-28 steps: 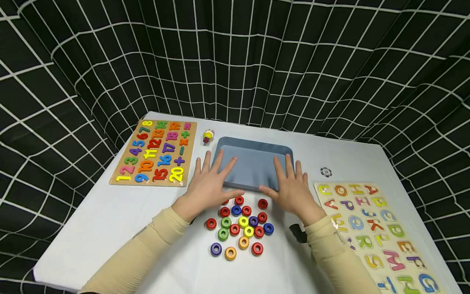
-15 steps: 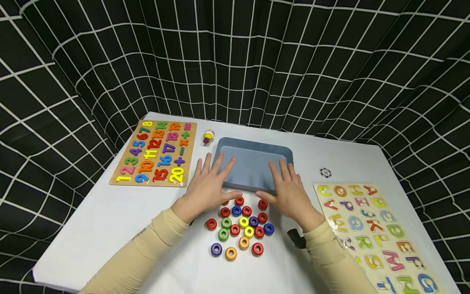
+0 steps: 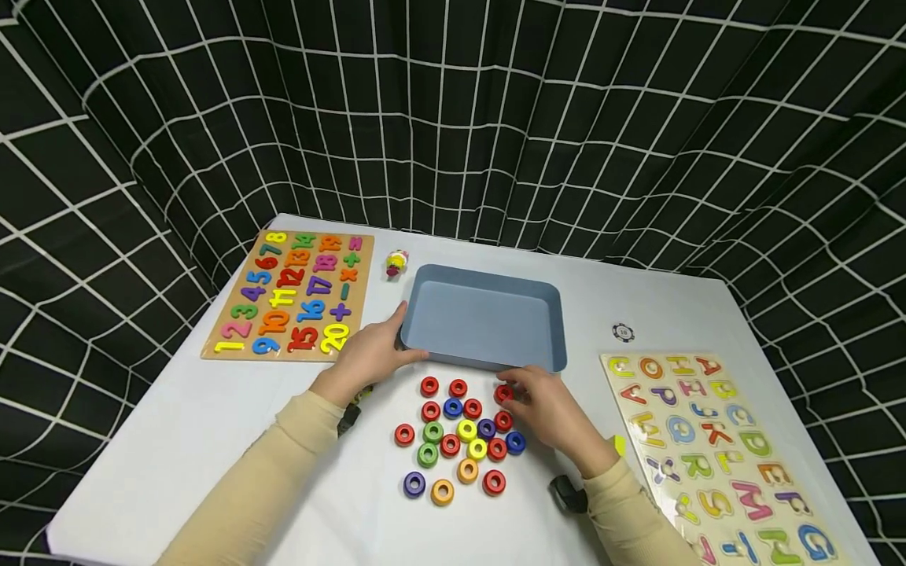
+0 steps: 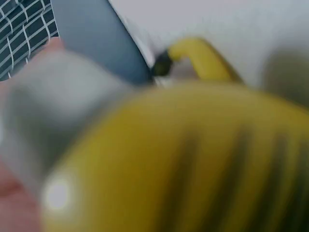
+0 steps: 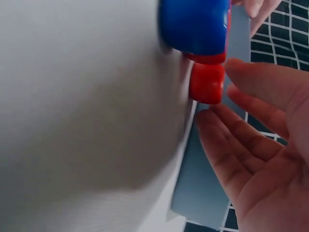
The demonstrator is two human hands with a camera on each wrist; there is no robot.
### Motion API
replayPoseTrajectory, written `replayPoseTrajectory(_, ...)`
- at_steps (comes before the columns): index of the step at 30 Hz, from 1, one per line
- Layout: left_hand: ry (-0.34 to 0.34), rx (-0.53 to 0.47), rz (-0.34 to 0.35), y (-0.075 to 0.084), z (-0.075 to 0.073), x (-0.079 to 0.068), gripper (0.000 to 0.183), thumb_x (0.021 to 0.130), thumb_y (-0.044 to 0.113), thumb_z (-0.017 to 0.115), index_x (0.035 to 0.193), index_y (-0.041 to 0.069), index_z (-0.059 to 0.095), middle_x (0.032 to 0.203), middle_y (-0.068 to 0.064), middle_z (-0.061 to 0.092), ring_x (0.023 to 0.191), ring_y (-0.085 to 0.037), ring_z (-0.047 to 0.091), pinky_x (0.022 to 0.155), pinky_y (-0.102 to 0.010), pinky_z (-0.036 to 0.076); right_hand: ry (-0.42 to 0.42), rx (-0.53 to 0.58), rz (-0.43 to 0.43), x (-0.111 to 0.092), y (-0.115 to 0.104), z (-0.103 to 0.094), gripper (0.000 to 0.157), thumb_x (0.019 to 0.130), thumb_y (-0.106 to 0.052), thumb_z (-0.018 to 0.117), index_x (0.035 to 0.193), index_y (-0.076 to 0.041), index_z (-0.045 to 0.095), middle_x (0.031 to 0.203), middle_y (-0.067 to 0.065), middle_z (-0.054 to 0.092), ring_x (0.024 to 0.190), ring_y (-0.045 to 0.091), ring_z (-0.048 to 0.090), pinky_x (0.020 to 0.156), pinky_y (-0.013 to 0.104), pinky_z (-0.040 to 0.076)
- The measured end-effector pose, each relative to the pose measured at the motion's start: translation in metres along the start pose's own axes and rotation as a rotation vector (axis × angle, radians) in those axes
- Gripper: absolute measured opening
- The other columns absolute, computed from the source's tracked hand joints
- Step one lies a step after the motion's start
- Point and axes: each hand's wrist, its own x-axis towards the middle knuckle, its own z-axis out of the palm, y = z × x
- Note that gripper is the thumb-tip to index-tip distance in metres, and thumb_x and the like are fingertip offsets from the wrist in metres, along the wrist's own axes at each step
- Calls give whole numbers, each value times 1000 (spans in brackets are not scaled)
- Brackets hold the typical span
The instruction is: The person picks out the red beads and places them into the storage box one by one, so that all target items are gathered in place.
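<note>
In the head view my left hand [image 3: 370, 351] is at the front left corner of the blue-grey tray [image 3: 484, 359], thumb along its front and index finger by its left side. The other left fingers are hidden. My right hand [image 3: 541, 401] has its thumb and fingers about a red ring [image 3: 503, 394]. In the right wrist view the right fingertips lie close around that red ring [image 5: 207, 83], with a small gap visible. A blue ring [image 5: 194, 26] is nearer the camera. A blurred yellow, black-striped thing [image 4: 193, 159] fills much of the left wrist view.
Several coloured rings [image 3: 449, 446] lie on the white table [image 3: 269, 417] before the tray. A number board [image 3: 283, 295] lies left and a letter board [image 3: 722, 464] right. A small figurine [image 3: 396, 262] and a poker chip [image 3: 624, 332] lie beyond. Something yellow [image 3: 617, 445] shows by the right sleeve.
Both hands, earlier spread with fingers over the tray, have drawn back. My left hand moved left to the tray's corner. My right hand came down to the red ring, its fingers drawn together.
</note>
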Motion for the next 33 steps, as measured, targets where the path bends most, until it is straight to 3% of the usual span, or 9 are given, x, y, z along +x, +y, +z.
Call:
replayPoseTrajectory(5, -20, -72, 39, -10, -2, 9, 101, 81, 62, 66, 156, 17, 14, 137, -23, 54, 108, -32, 62, 84, -43, 51, -6, 11, 17, 3, 3, 7, 38, 80, -13, 78, 116, -13, 69, 104, 4, 67, 88, 14, 61, 77, 33, 52)
replayPoseTrajectory(10, -54, -52, 55, -14, -5, 9, 100, 81, 63, 65, 156, 18, 15, 122, -25, 62, 94, -27, 62, 72, -36, 48, -2, -8, 13, 6, 1, 10, 30, 80, -14, 78, 109, -13, 70, 103, 3, 67, 88, 12, 59, 78, 32, 52)
replayPoseTrajectory(14, -46, -46, 43, -12, -4, 8, 99, 81, 63, 64, 155, 18, 17, 130, -24, 59, 106, -28, 61, 71, -33, 47, 12, 20, 14, 5, -7, 4, 28, 80, -15, 78, 107, -12, 69, 102, 3, 66, 87, 13, 61, 76, 32, 52)
replayPoseTrajectory(17, -32, -52, 29, -9, -2, 9, 97, 81, 62, 65, 155, 19, 19, 130, -24, 58, 105, -28, 61, 64, -31, 45, 38, 71, -5, 9, -17, -3, 29, 82, -15, 76, 110, -12, 68, 103, 3, 66, 89, 16, 64, 78, 35, 54)
replayPoseTrajectory(22, -15, -53, 6, -7, 0, 6, 95, 81, 61, 67, 155, 21, 22, 126, -23, 61, 95, -25, 60, 56, -28, 41, 93, 141, -46, 33, -35, -9, 33, 85, -19, 74, 116, -13, 66, 105, 3, 67, 93, 19, 66, 82, 38, 53)
replayPoseTrajectory(28, -12, -63, 44, -6, 2, 2, 94, 81, 58, 68, 154, 19, 25, 119, -23, 65, 83, -21, 59, 53, -28, 40, 76, 265, -3, 71, -49, -3, 34, 86, -23, 74, 118, -14, 66, 98, 2, 69, 87, 15, 65, 76, 33, 52)
replayPoseTrajectory(33, 4, -70, 41, -7, 0, 5, 91, 81, 56, 70, 153, 21, 27, 112, -19, 67, 77, -19, 57, 52, -29, 40, 83, 198, -6, 93, -58, 4, 33, 85, -22, 74, 116, -13, 68, 100, 3, 70, 87, 16, 65, 78, 34, 53)
